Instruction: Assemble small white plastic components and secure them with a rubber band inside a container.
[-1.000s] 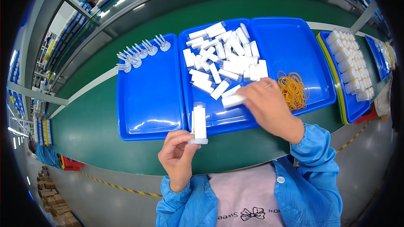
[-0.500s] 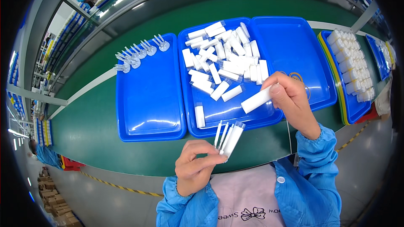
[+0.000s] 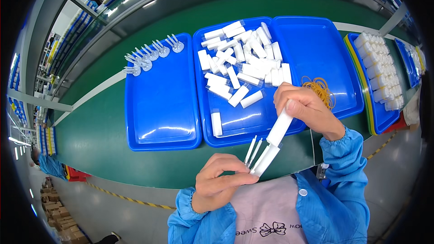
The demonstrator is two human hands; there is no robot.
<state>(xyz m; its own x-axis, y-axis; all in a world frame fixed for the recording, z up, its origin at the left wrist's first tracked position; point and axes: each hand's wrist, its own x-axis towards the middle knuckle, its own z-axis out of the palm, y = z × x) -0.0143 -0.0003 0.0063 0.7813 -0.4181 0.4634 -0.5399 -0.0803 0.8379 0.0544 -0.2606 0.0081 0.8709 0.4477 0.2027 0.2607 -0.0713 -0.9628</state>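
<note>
Left hand [image 3: 220, 179] pinches one pale, pronged plastic holder [image 3: 249, 150] carrying one white tube [image 3: 265, 160]; right hand [image 3: 304, 105] grips a second white tube [image 3: 280, 128] — earlier apart, now overlapping the first — near three blue rectangular trays [image 3: 162, 104].

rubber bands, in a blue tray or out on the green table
In: the rubber bands lie heaped inside the blue tray, partly hidden by the right hand.

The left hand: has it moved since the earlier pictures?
Yes. Judged against the middle blue tray, the left hand has moved rightward along its near edge and slightly toward the person's body.
</note>
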